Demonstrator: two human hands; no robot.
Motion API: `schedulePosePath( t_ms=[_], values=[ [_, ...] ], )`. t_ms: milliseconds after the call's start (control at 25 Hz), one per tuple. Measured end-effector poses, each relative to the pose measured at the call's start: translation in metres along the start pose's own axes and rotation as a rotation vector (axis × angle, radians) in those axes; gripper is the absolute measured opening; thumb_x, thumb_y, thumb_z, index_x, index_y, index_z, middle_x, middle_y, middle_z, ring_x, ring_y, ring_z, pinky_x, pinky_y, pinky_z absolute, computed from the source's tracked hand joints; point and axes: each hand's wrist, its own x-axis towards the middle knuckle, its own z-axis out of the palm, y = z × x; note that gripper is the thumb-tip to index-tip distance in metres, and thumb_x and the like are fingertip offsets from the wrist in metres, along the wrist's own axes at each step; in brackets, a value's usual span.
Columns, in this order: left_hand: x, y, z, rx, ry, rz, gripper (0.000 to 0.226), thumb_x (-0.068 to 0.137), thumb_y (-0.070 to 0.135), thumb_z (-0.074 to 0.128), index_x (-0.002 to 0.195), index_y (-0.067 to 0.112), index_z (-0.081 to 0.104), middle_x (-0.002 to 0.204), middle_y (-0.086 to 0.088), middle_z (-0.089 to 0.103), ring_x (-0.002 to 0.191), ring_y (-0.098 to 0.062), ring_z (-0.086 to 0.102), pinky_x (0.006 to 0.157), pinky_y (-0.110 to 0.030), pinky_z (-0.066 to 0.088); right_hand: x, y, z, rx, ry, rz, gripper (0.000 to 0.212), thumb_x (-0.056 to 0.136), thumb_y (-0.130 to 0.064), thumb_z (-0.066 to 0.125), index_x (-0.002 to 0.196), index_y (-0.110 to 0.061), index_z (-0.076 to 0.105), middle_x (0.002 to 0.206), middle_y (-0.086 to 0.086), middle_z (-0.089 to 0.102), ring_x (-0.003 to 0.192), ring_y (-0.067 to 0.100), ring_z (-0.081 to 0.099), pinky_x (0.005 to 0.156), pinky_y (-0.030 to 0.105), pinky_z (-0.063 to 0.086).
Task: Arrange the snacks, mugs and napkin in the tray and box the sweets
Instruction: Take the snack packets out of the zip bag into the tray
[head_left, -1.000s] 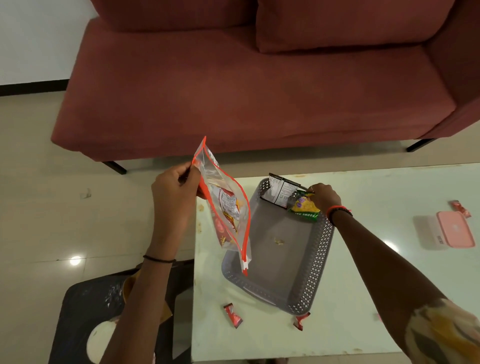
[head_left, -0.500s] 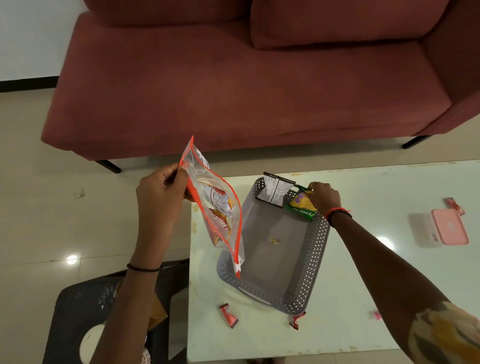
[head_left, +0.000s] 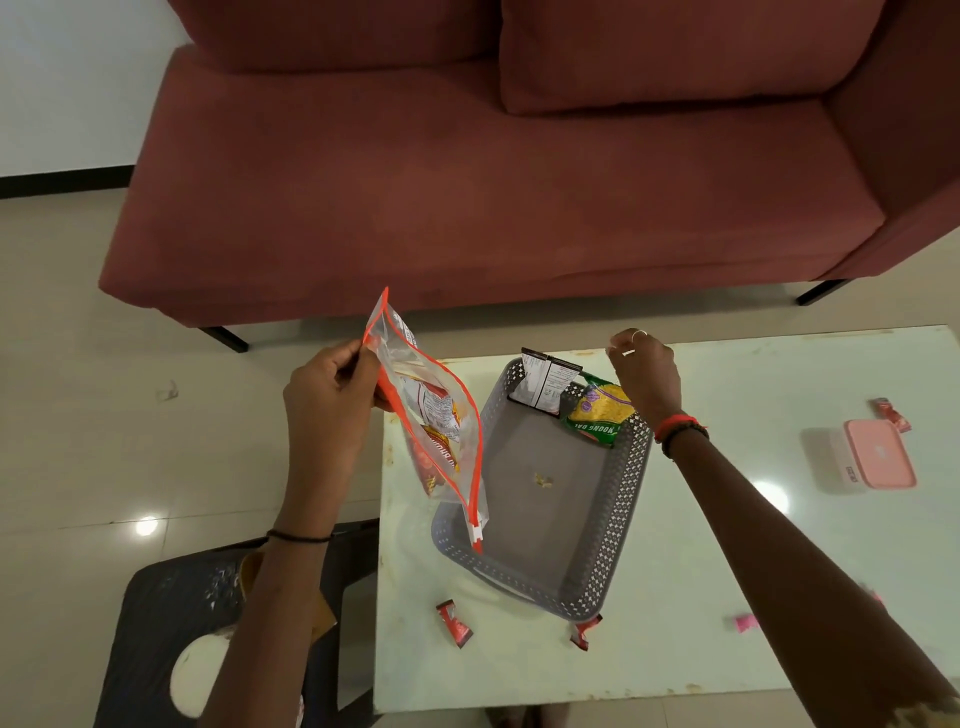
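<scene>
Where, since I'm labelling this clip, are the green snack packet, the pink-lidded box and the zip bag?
green snack packet (head_left: 597, 415), head view, on its yellow front panel.
pink-lidded box (head_left: 878, 453), head view, middle of the pink lid.
zip bag (head_left: 434, 415), head view, clear side over the packets inside.

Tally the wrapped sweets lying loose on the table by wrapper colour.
Red sweets: 3
Pink sweet: 1
Total: 4 in clear view
</scene>
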Motion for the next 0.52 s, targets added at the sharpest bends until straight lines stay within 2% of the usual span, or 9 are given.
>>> schedulePosePath(
  t_ms=[40,120,200,280,320,400,440,520],
  values=[
    [-0.003,0.001,0.0,0.003,-0.002,-0.003,0.025,0.093,0.026,0.052,0.102,0.008,0.068,0.084,-0.002,0.068,0.069,-0.012,0.067,0.064,-0.018,0.056,-0.009,-0.014,-0.012,0.037,0.008,0.007,0.023,0.093,-0.019,0.051,0.101,-0.005,0.066,0.107,0.012,0.07,0.099,0.03,0.064,0.08,0.029,0.047],
    [-0.012,0.004,-0.002,0.015,-0.002,0.006,0.028,0.093,0.025,0.051,0.106,0.006,0.067,0.086,-0.002,0.066,0.069,-0.013,0.064,0.059,-0.009,0.052,-0.035,-0.051,-0.044,0.115,0.015,-0.039,0.022,0.093,-0.018,0.051,0.093,-0.003,0.067,0.1,0.013,0.072,0.093,0.027,0.066,0.077,0.024,0.048],
    [-0.02,0.007,-0.003,0.024,-0.005,0.012,0.028,0.094,0.025,0.05,0.107,0.006,0.067,0.085,0.0,0.064,0.068,-0.012,0.062,0.056,-0.002,0.047,-0.075,-0.093,-0.08,0.31,-0.002,-0.139,0.011,0.09,-0.017,0.059,0.084,-0.013,0.068,0.087,0.005,0.073,0.08,0.017,0.067,0.07,0.011,0.046],
    [-0.03,0.01,-0.002,0.054,-0.022,0.015,0.029,0.094,0.024,0.049,0.108,0.004,0.066,0.087,-0.002,0.065,0.071,-0.013,0.062,0.053,-0.001,0.046,-0.123,-0.133,-0.111,0.505,-0.144,-0.273,0.013,0.087,-0.02,0.064,0.076,-0.025,0.067,0.073,-0.003,0.072,0.072,0.012,0.07,0.071,0.014,0.052],
    [-0.035,0.013,-0.002,0.072,-0.023,0.015,0.03,0.095,0.024,0.048,0.108,0.003,0.066,0.089,-0.004,0.065,0.071,-0.013,0.061,0.052,0.0,0.045,-0.147,-0.149,-0.12,0.558,-0.29,-0.318,0.014,0.087,-0.02,0.063,0.075,-0.026,0.068,0.072,-0.002,0.073,0.072,0.011,0.071,0.075,0.019,0.056],
    [-0.046,0.018,0.0,0.094,-0.013,0.024,0.029,0.095,0.021,0.048,0.104,0.002,0.067,0.088,-0.01,0.067,0.068,-0.012,0.058,0.052,0.003,0.041,-0.186,-0.167,-0.119,0.503,-0.601,-0.321,0.016,0.091,-0.016,0.057,0.087,-0.017,0.072,0.086,0.006,0.075,0.083,0.019,0.072,0.085,0.031,0.057],
    [-0.052,0.02,0.0,0.101,-0.007,0.032,0.028,0.095,0.019,0.048,0.102,0.0,0.068,0.087,-0.014,0.068,0.067,-0.012,0.056,0.054,0.004,0.039,-0.198,-0.17,-0.112,0.414,-0.681,-0.303,0.02,0.093,-0.014,0.052,0.094,-0.011,0.072,0.094,0.011,0.074,0.087,0.022,0.07,0.086,0.029,0.056],
    [-0.062,0.023,0.0,0.102,-0.02,0.041,0.026,0.094,0.017,0.049,0.103,0.0,0.067,0.089,-0.019,0.068,0.069,-0.014,0.057,0.054,0.004,0.04,-0.207,-0.165,-0.097,0.169,-0.66,-0.306,0.027,0.096,-0.009,0.043,0.108,-0.005,0.067,0.106,0.019,0.069,0.089,0.027,0.065,0.071,0.014,0.049]
  ],
)
